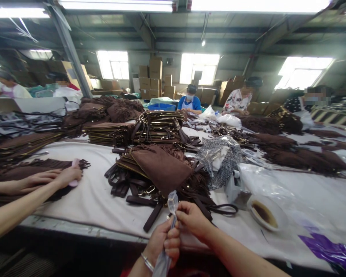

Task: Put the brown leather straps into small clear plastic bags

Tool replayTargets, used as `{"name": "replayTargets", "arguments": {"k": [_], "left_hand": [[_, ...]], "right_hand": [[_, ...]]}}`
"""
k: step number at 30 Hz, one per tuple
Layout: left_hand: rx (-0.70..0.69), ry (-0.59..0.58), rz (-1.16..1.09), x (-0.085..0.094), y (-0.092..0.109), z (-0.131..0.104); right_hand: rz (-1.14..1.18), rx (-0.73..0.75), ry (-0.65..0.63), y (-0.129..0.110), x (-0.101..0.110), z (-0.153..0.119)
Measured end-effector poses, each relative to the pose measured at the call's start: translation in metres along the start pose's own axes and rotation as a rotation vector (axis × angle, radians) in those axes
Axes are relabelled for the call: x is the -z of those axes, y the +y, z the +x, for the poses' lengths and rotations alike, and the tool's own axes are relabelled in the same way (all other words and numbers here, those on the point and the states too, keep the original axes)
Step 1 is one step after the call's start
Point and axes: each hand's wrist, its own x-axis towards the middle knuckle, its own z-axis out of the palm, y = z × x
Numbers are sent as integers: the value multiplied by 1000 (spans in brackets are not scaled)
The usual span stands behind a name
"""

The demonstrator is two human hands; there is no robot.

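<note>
My left hand (167,242), with a bracelet at the wrist, is wrapped around a narrow, bunched clear plastic sleeve (173,202). Its rounded top sticks up above the fist and its lower end trails down below. My right hand (192,219) pinches the sleeve just above the left thumb. Whatever is inside the plastic, if anything, is too small to make out. Directly beyond both hands lies a stack of brown fringed zip pouches (161,165), with dark wrist straps (153,217) and gold-coloured clasps hanging toward me.
At left, another person's hands (66,177) press a pink object (74,173) onto brown fringed material. A bowl of brown liquid (263,215) and purple plastic (331,250) lie right. More pouch stacks (158,127) stand behind; several people work farther back.
</note>
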Motion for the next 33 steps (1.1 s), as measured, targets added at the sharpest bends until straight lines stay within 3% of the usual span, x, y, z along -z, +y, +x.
{"name": "replayTargets", "arguments": {"k": [3,10,20,26,30,33], "left_hand": [[-13,27,14,-1,0,0],[-69,47,19,1,-4,-2],[-190,217,190,-4,-12,0],[-504,381,453,0,-27,16],[-701,483,624,3,-36,25],[-856,458,831,2,-39,21]], "right_hand": [[117,-86,-44,1,1,5],[217,-139,-94,8,2,8],[66,-209,-7,14,-1,18],[44,-196,168,20,-13,7],[189,-285,55,21,-16,-10],[253,-275,62,18,-11,-16]]}}
